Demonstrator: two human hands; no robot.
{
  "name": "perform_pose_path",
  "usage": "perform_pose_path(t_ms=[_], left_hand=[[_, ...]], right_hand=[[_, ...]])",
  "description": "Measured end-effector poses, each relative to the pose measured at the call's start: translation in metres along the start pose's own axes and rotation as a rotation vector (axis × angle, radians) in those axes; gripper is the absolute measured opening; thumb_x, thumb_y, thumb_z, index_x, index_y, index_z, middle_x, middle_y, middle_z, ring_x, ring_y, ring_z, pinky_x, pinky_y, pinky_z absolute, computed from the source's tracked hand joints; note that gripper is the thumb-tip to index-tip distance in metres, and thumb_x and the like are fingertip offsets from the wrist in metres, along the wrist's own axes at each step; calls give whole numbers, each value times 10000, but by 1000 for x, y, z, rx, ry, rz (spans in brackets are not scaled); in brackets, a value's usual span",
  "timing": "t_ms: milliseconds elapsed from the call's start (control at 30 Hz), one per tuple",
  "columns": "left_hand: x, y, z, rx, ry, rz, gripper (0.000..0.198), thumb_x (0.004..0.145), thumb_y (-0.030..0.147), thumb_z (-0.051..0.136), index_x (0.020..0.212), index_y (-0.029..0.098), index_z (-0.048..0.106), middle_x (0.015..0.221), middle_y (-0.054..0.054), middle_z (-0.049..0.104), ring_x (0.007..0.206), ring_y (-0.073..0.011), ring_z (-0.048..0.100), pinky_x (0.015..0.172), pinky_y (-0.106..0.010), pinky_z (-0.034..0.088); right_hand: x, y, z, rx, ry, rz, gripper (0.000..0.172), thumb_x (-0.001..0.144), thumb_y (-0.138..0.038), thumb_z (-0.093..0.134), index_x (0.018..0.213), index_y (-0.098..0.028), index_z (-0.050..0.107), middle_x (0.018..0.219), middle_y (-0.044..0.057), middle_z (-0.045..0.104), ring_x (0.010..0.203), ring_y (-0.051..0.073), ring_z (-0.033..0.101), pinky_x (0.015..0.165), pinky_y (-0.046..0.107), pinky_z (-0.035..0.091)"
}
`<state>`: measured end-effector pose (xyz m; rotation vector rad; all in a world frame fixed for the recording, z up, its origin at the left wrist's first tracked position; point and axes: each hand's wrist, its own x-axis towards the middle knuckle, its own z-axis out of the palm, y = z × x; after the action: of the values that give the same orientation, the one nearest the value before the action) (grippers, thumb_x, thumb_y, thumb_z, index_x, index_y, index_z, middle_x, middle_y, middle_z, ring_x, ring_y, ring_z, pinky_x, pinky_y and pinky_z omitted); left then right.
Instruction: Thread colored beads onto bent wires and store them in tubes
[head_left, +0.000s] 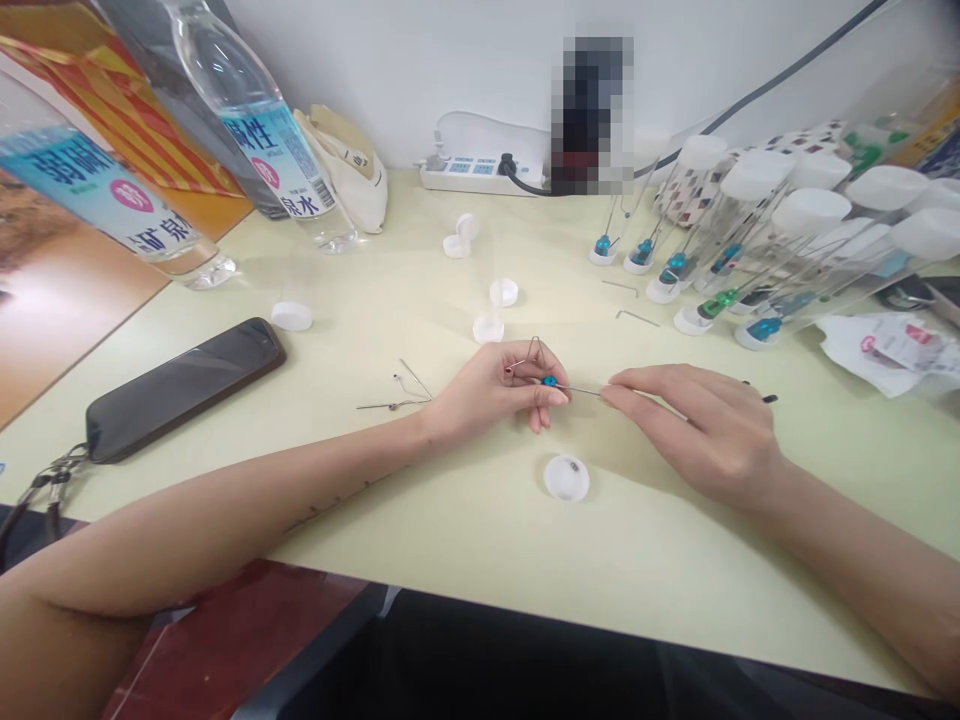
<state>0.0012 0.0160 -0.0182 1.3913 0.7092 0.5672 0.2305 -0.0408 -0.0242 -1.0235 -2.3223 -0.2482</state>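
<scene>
Between the thumb and fingers of my left hand (517, 385), which is closed, sits a small blue fitting (550, 382) with a bent metal wire (535, 348) rising from it. My right hand (697, 425) pinches a thin metal rod (583, 390) that reaches to the blue fitting. A black end (769, 399) shows beyond the right hand; whether it belongs to the rod is hidden. Just below the hands lies a round white cap (566, 478) holding a tiny dark metal piece. Left of my left wrist, several bent wire pieces (405, 390) rest on the table.
Clear tubes with white caps (811, 215) and blue or green fittings stand at the right. Two small hex keys (637, 318) lie before them. A phone (184, 390), water bottles (259, 130), loose white caps (488, 328) and a power strip (480, 175) surround the work area.
</scene>
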Motion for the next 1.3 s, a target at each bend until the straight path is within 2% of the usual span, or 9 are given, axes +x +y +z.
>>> perform_pose_path(t_ms=[200,333,467,600,733,867,1000,1133,1300], left_hand=[[-1,-3,0,50,21,26,77,812,174,643,866,126,614,606,10,612,538,-95,600,541,-228,510],[-2,-5,0,91,36,51,59,820,169,626,866,132,616,644,2,621,541,-95,603,545,-233,517],[-2,-4,1,147,53,77,50,824,172,624,861,140,612,615,15,606,524,-93,598,545,-230,516],[-4,-2,3,216,70,83,48,822,175,632,853,143,612,585,25,592,498,-90,589,533,-222,506],[-5,-1,4,245,84,87,79,827,212,638,852,141,612,572,30,581,497,-86,583,537,-215,509],[-4,-1,3,205,82,70,92,846,223,613,831,133,602,576,21,583,497,-83,580,512,-204,508],[-1,-3,1,145,98,64,67,852,190,592,830,127,599,616,12,600,503,-74,586,506,-193,509],[0,-4,-1,114,102,64,80,854,206,596,839,128,596,621,5,606,516,-78,592,508,-194,507],[0,-6,-2,153,89,61,89,842,215,620,853,129,599,570,16,595,508,-79,588,521,-200,509]], right_hand=[[-2,-3,4,15,-6,110,163,881,-177,563,920,-284,679,880,26,721,704,170,653,606,295,506],[6,-10,4,180,30,218,169,883,-150,558,841,-253,685,792,18,703,650,140,637,557,264,479],[12,-13,3,456,-39,448,146,871,-174,577,787,-224,685,734,14,682,644,147,624,588,278,479],[14,-14,4,740,-157,757,129,852,-308,620,801,-213,691,667,2,665,597,138,613,569,268,498],[14,-16,6,931,-180,866,194,834,-378,637,886,-196,681,654,9,668,577,130,615,555,257,519],[11,-15,8,859,-144,794,229,841,-377,633,970,-189,648,715,24,685,641,154,652,594,280,545],[8,-12,10,489,-38,470,175,827,-247,664,994,-199,648,834,27,688,725,150,658,700,283,544],[7,-10,9,245,32,196,148,865,-166,610,1004,-201,648,843,35,693,726,140,652,653,253,523],[7,-10,11,166,68,136,107,868,-173,611,948,-213,671,855,33,717,715,142,669,618,243,523]])
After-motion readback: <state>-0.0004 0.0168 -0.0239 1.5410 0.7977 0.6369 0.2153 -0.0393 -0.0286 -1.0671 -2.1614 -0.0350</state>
